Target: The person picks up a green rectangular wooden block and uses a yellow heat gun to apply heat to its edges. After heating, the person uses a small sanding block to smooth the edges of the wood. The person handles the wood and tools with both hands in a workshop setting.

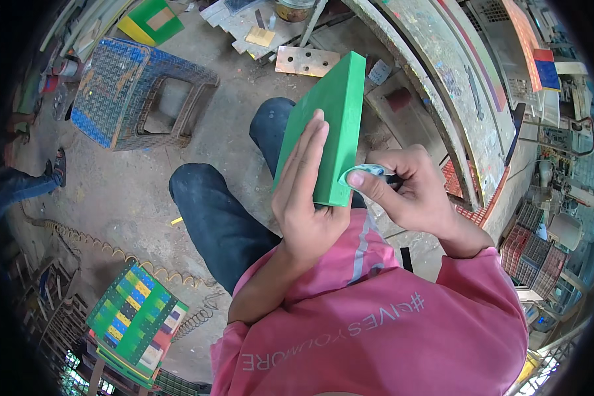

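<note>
A flat, thick green board [342, 122] stands tilted on edge above my knees. My left hand [308, 204] grips it near its lower end, with long fingers laid along its broad left face; the thumb is hidden. My right hand [409, 188] pinches a small folded piece with white and blue-green patches [365, 170] between thumb and bent fingers. That piece touches the board's right edge near the lower corner. Whether it is cloth or abrasive paper I cannot tell.
A worn blue woven crate [115, 92] stands on the floor at left. A paint-stained bench [452, 72] runs along the right. Colourful stacked panels [135, 313] and a coiled hose [105, 245] lie lower left. Another person's leg [23, 185] shows at far left.
</note>
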Motion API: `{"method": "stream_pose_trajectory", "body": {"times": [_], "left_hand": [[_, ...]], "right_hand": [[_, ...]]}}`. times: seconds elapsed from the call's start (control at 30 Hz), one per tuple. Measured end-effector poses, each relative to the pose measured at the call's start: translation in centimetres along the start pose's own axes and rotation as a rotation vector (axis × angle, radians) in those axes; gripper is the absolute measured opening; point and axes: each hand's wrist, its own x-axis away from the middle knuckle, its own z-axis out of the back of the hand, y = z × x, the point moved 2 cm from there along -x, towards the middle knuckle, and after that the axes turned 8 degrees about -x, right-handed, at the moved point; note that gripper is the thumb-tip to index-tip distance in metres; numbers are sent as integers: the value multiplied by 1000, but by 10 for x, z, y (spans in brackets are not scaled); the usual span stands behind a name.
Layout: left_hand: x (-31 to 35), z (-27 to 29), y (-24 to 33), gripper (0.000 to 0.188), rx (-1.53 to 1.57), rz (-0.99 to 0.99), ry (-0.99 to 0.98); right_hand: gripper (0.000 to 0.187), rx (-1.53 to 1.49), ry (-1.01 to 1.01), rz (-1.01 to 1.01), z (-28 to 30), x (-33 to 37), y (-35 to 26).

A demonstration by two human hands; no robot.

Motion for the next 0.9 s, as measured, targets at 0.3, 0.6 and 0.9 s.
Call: {"method": "stream_pose_trajectory", "body": {"times": [0.3, 0.6, 0.9], "left_hand": [[0, 1, 0, 53, -80, -25, -37], [-1, 0, -1, 47, -109, -40, -15], [-1, 2, -2, 48, -97, -33, 1]], "right_hand": [[42, 10, -49, 27, 1, -7, 5], [46, -40, 4, -33, 3, -16, 7], [37, -51, -193, 66, -3, -16, 0]]}}
